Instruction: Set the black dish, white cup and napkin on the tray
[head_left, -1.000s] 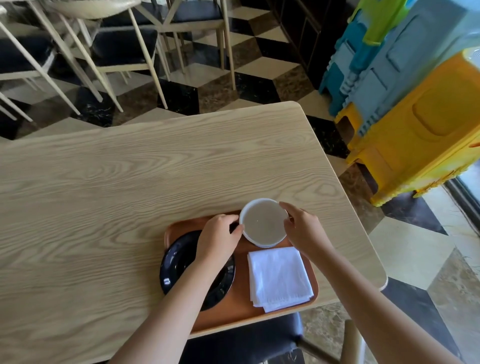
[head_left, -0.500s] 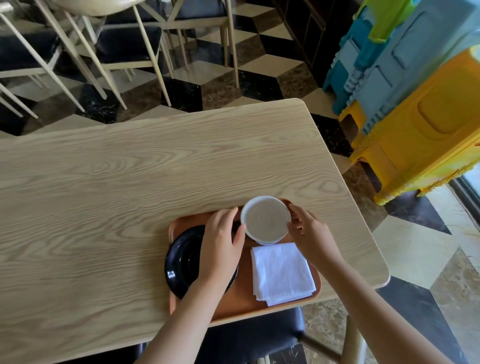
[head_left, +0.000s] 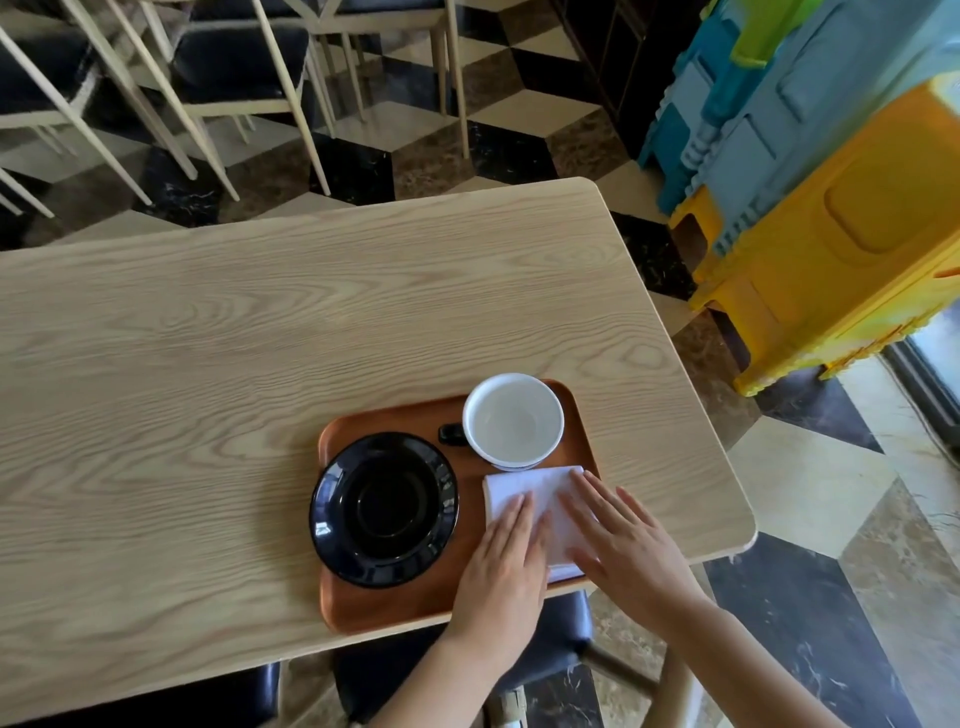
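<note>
The brown tray lies on the light wooden table, at the near edge toward the right corner. The black dish occupies the left half of the tray, its left rim reaching the tray's left border. The white cup stands upright in the far right corner of the tray, mouth up, with a dark handle projecting to its left toward the dish. The white napkin lies folded on the near right part of the tray, its far edge just beside the cup base. The left hand rests flat, palm down, on the napkin's left portion, fingers extended and pressed together. The right hand rests flat on the napkin's right portion, fingers extended and slightly spread. The napkin's near edge is covered by the hands, so its full outline cannot be determined. Both hands are clear of cup and dish
</note>
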